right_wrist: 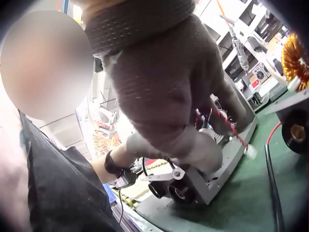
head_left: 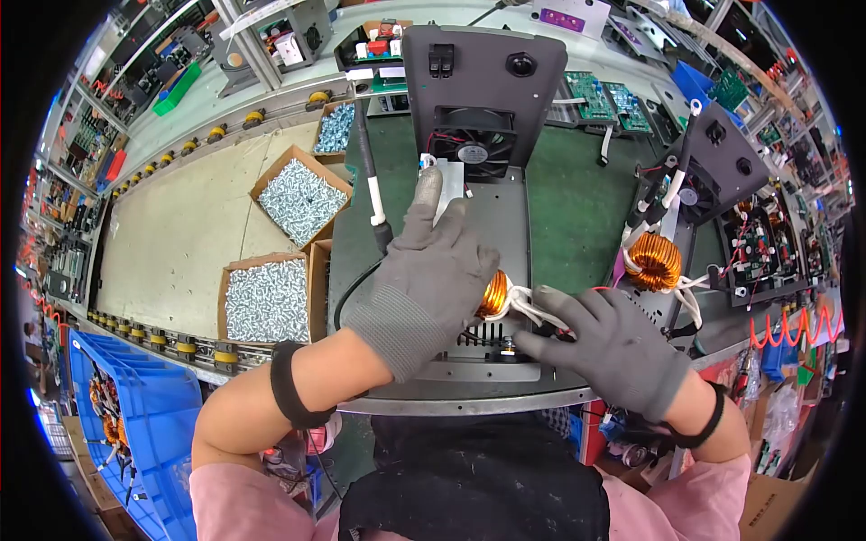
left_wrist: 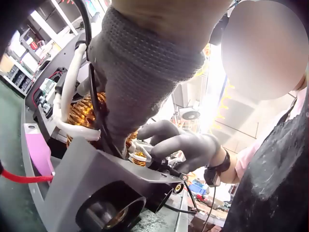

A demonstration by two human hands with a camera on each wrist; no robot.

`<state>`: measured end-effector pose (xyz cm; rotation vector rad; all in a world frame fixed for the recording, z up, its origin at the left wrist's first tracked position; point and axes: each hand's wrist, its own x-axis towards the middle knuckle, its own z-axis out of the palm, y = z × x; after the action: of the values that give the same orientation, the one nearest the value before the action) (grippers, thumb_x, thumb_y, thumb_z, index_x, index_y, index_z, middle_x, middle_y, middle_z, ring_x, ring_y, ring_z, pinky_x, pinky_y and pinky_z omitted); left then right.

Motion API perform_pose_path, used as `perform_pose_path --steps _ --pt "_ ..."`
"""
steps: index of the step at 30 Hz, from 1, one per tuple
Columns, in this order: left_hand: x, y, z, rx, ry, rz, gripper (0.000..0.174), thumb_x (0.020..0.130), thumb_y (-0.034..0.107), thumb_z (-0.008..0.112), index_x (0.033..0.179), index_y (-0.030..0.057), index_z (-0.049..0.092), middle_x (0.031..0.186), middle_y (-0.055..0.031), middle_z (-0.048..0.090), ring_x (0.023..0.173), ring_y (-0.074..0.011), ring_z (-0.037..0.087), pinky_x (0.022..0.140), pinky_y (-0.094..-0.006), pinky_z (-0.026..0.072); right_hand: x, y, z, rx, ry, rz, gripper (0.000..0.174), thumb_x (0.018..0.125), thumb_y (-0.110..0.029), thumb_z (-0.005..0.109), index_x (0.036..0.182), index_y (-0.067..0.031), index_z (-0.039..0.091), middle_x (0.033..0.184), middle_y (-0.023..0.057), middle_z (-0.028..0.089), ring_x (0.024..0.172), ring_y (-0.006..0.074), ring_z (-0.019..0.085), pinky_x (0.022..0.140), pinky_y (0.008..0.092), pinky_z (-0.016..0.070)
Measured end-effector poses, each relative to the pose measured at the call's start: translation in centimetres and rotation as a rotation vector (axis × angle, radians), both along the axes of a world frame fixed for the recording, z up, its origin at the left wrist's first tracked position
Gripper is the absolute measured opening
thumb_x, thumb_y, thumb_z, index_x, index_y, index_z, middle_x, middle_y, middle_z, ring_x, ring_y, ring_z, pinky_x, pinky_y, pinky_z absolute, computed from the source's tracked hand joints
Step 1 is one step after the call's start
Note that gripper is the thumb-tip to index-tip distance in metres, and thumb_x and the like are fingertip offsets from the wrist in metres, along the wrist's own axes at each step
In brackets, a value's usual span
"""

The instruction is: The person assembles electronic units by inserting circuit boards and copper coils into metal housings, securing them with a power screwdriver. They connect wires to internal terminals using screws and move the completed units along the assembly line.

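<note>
My gloved left hand (head_left: pixel 428 270) lies palm down over the grey metal chassis (head_left: pixel 505 203), index finger extended beside a small white connector (head_left: pixel 428 162). Under its right side shows a copper coil (head_left: pixel 493 296), also visible beside the hand in the left wrist view as wound copper (left_wrist: pixel 84 115). My gloved right hand (head_left: pixel 613 347) is at the chassis's front right, thumb and fingers spread apart around the coil's white leads (head_left: pixel 532 307); its palm side is hidden. Two black round sockets (left_wrist: pixel 111 205) are on the chassis front. An upright panel with a fan (head_left: pixel 474 144) stands behind.
Boxes of screws (head_left: pixel 302 203) stand at left, near a black cable with a white sleeve (head_left: pixel 374 194). A second unit with a copper coil (head_left: pixel 653 261) is on the right. Green circuit boards (head_left: pixel 591 95) lie behind; a blue bin (head_left: pixel 149 397) is at lower left.
</note>
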<state>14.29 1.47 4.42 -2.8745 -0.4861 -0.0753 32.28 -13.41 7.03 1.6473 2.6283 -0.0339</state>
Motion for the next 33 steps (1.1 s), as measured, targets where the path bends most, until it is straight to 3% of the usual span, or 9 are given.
perform_pose_path --steps 7,9,12,16,17,20,23,27,33 --pt "-0.2 -0.1 -0.5 0.026 -0.052 -0.065 0.027 0.077 0.019 0.063 0.101 0.0094 0.058 0.097 -0.0066 0.060 0.122 -0.0254 0.049 0.113 -0.0630 0.0023 0.8 4.0 0.4 0.027 0.393 0.015 0.032 0.070 -0.018 0.067 0.101 -0.0129 0.065 0.100 0.0020 0.064 0.080 0.0189 0.065 0.058 0.0303 0.0493" --pt "0.0 -0.2 -0.2 -0.042 -0.023 -0.015 0.025 0.077 0.016 0.062 0.101 0.0100 0.057 0.089 -0.0041 0.057 0.110 -0.0218 0.055 0.113 -0.0636 0.0013 1.7 5.9 -0.8 -0.286 1.316 -0.537 0.025 0.077 -0.014 0.064 0.100 -0.0053 0.064 0.096 0.0000 0.064 0.076 0.0124 0.063 0.058 0.0276 0.0486" --pt "0.6 -0.7 0.9 -0.061 0.079 -0.001 0.025 0.078 0.014 0.061 0.102 0.0109 0.056 0.084 -0.0014 0.054 0.097 -0.0181 0.057 0.113 -0.0627 0.0020 3.6 6.6 -1.5 -0.116 1.353 -0.836 0.022 0.085 -0.012 0.058 0.101 0.0015 0.063 0.100 0.0034 0.062 0.082 0.0099 0.060 0.064 0.0261 0.0483" --pt "0.3 -0.5 -0.1 -0.028 -0.015 -0.065 0.026 0.077 0.014 0.062 0.101 0.0116 0.056 0.083 0.0002 0.053 0.094 -0.0166 0.057 0.114 -0.0613 0.0027 2.9 1.4 1.4 1.045 0.575 -0.571 0.023 0.090 -0.008 0.049 0.107 0.0027 0.059 0.102 0.0120 0.059 0.089 0.0159 0.056 0.077 0.0294 0.0463" --pt "0.3 -0.3 -0.1 -0.054 -0.074 -0.089 0.018 0.079 0.012 0.059 0.098 0.0106 0.059 0.079 -0.0002 0.052 0.088 -0.0172 0.057 0.115 -0.0601 0.0048 0.8 -0.4 2.0 0.960 0.998 -0.665 0.021 0.089 -0.009 0.050 0.104 0.0022 0.059 0.096 0.0120 0.060 0.084 0.0178 0.057 0.076 0.0299 0.0463" --pt "0.4 0.0 -0.1 -0.096 -0.150 -0.125 0.014 0.081 0.009 0.055 0.094 0.0092 0.061 0.074 -0.0008 0.050 0.082 -0.0182 0.057 0.116 -0.0587 0.0076 0.2 -3.7 0.7 0.233 0.765 -0.367 0.020 0.084 -0.024 0.064 0.093 -0.0061 0.061 0.085 0.0106 0.063 0.077 0.0267 0.061 0.068 0.0345 0.0479" --pt "0.4 0.1 -0.2 -0.132 -0.168 -0.143 0.014 0.081 0.009 0.055 0.094 0.0088 0.060 0.074 -0.0012 0.050 0.082 -0.0185 0.057 0.116 -0.0584 0.0092 -0.8 -2.1 -2.4 0.210 0.223 -0.595 0.025 0.081 -0.022 0.067 0.101 -0.0084 0.060 0.092 0.0079 0.061 0.083 0.0255 0.061 0.068 0.0380 0.0479" --pt "0.6 0.2 0.1 -0.158 -0.099 -0.135 0.015 0.080 0.012 0.057 0.095 0.0087 0.060 0.078 -0.0025 0.054 0.093 -0.0207 0.059 0.114 -0.0607 0.0111 -0.6 1.7 -5.7 0.107 0.292 -0.548 0.030 0.084 -0.020 0.065 0.110 -0.0064 0.059 0.094 0.0103 0.060 0.083 0.0292 0.060 0.069 0.0393 0.0481" --pt "0.9 1.4 -1.6 -0.177 -0.188 -0.207 0.020 0.074 0.014 0.061 0.094 0.0122 0.062 0.090 -0.0051 0.058 0.123 -0.0270 0.049 0.109 -0.0694 0.0055 -0.6 3.3 -6.9 -0.087 1.941 -0.412 0.053 0.086 -0.014 0.061 0.135 -0.0014 0.043 0.127 0.0171 0.053 0.115 0.0259 0.053 0.091 0.0350 0.0472"
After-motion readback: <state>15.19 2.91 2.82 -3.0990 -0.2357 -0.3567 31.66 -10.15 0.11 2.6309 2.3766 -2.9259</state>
